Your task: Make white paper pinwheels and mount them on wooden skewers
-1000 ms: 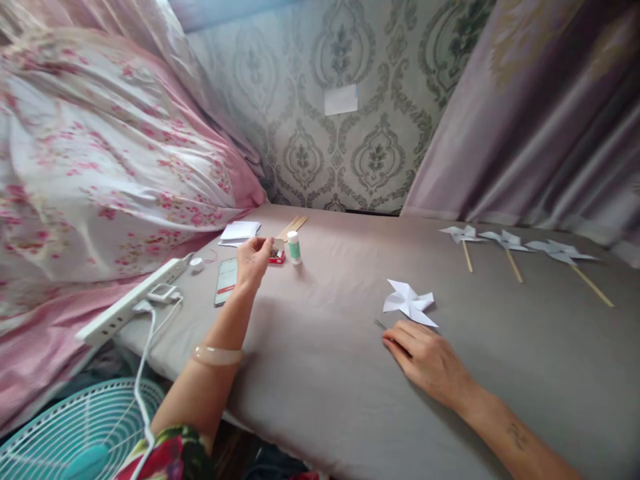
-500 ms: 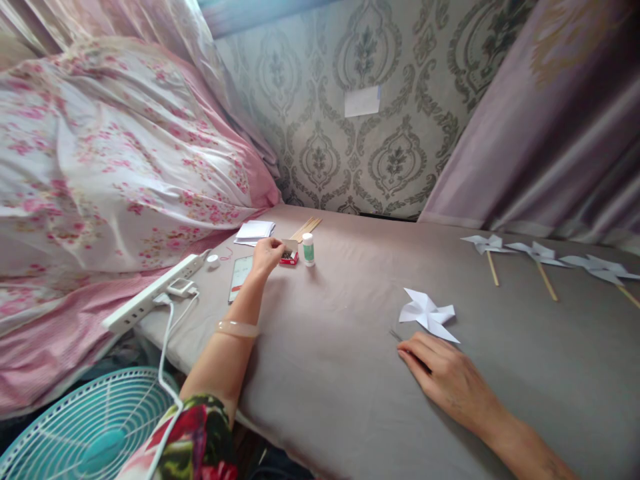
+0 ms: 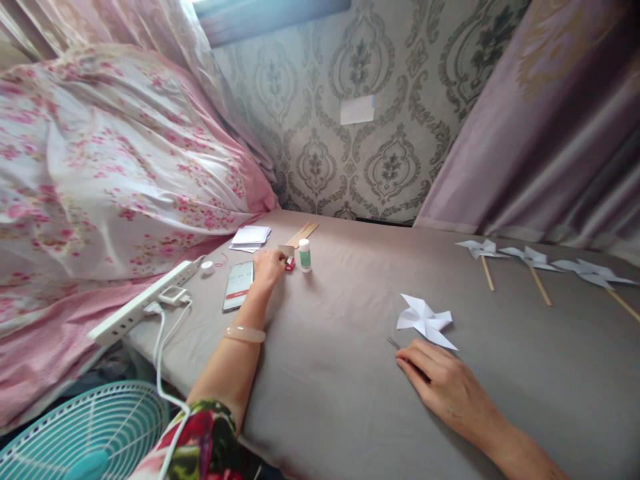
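My left hand is at a small red box with a raised grey flap. It covers most of the box, its fingers are drawn together, and what lies between the fingertips is hidden. My right hand rests on the grey cloth, fingers closed round a thin grey metal tool of which only the narrow tip shows. Just beyond that hand lies a white paper pinwheel without a stick. A white and green glue bottle stands right of the box.
Behind the box lie wooden sticks and stacked white paper. A phone, a white cap and a power strip are at left, above a turquoise fan. Several pinwheels on sticks line the far right.
My left hand has shifted over the red box and now hides more of it, with the dark small pieces inside out of sight. The right hand has stayed nearly still. The view has moved slightly.
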A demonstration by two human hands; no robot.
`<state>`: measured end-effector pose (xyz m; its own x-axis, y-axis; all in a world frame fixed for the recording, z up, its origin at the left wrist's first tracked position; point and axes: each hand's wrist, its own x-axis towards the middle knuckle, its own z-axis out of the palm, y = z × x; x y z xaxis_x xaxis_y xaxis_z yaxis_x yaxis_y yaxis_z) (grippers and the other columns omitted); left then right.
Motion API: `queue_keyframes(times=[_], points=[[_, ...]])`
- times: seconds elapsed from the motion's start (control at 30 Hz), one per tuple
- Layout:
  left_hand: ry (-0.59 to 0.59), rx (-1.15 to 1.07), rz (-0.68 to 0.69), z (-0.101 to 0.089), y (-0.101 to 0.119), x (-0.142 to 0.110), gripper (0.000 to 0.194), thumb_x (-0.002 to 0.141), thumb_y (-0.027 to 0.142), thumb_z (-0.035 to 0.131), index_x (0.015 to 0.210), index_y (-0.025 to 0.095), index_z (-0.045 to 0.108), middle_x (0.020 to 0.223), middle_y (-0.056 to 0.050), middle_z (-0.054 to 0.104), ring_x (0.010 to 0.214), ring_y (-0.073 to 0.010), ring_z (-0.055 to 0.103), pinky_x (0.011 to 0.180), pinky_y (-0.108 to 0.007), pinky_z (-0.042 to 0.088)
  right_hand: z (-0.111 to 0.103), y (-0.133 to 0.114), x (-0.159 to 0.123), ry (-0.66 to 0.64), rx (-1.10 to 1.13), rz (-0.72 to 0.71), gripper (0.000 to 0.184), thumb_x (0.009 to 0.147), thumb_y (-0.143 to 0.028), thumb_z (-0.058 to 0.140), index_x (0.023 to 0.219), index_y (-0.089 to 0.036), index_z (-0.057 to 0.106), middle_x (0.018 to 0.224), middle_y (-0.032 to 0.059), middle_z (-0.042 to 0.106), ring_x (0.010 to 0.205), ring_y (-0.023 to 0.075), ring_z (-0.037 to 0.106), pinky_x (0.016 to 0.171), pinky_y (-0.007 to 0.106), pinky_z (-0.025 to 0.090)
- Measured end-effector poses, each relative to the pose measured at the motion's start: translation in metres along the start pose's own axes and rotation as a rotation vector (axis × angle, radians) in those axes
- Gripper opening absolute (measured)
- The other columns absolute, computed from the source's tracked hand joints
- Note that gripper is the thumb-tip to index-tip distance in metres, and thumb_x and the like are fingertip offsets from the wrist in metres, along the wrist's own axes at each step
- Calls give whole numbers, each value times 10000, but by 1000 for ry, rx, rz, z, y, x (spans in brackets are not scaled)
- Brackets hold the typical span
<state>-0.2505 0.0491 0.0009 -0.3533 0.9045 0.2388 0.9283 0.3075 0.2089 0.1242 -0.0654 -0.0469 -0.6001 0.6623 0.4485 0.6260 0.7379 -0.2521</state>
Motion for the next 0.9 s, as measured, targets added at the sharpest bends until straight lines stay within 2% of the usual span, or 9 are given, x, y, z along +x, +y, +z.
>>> queue_keyframes(times=[0.17,0.47,0.63,0.9], points=[[-12,75,78,1,1,-6,340,834,233,437,979,202,743,981,-142,708,1010,-314,566,796,-388,405,-1,0,0,-17,-7,10,200,943,-236,435,850,-203,609,755,17,592,712,156,585,690,294,424],[-39,165,144,-2,7,-7,333,833,195,413,897,174,740,874,-154,694,967,-302,567,756,-361,393,0,0,-1,-20,-21,15,225,945,-237,429,844,-202,627,753,22,603,709,152,590,700,285,435],[-33,181,119,-1,7,-5,339,823,218,422,950,177,733,907,-154,698,969,-300,578,742,-346,408,-2,-1,1,-15,-31,9,244,949,-245,418,838,-203,631,746,25,606,698,147,586,696,277,437],[-72,28,-45,6,6,3,339,766,244,480,981,197,737,975,-138,708,915,-288,632,701,-319,437,-3,-2,2,-27,-34,12,236,948,-234,416,829,-202,616,741,26,596,697,155,582,685,285,432]])
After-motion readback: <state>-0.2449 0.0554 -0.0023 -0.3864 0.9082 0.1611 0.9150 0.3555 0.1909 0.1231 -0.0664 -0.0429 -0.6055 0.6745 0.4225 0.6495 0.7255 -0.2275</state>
